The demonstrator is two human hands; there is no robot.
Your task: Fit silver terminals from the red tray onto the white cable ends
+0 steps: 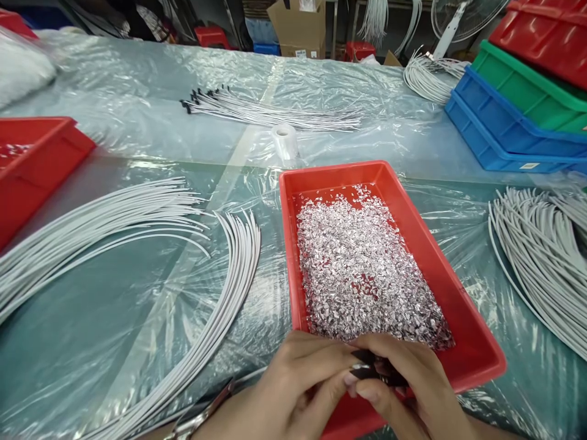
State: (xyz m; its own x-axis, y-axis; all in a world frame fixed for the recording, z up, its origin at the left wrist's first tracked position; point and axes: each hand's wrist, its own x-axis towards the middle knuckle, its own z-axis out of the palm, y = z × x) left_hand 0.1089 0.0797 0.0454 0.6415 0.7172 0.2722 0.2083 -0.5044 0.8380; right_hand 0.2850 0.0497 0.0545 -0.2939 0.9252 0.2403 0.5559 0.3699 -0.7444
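My left hand [305, 382] and my right hand [415, 382] meet over the near end of a red plastic tray [435, 244]. Both are closed, fingertips together around a small dark piece [389, 371]; its kind is mostly hidden by the fingers. A tiny silvery glint shows at the left fingertips. In the tray lies a thick layer of small shiny silver bits [362, 263], with red bottom showing through in places. A white cable [250, 376] runs in beside my left hand, where its end is hidden.
White cable bundles lie left [105, 214], at centre left [229, 287] and right [541, 256]. Black-ended cables [275, 113] and a clear film roll [285, 143] lie beyond the tray. Stacked bins [518, 122] stand back right, another red tray [36, 165] at left.
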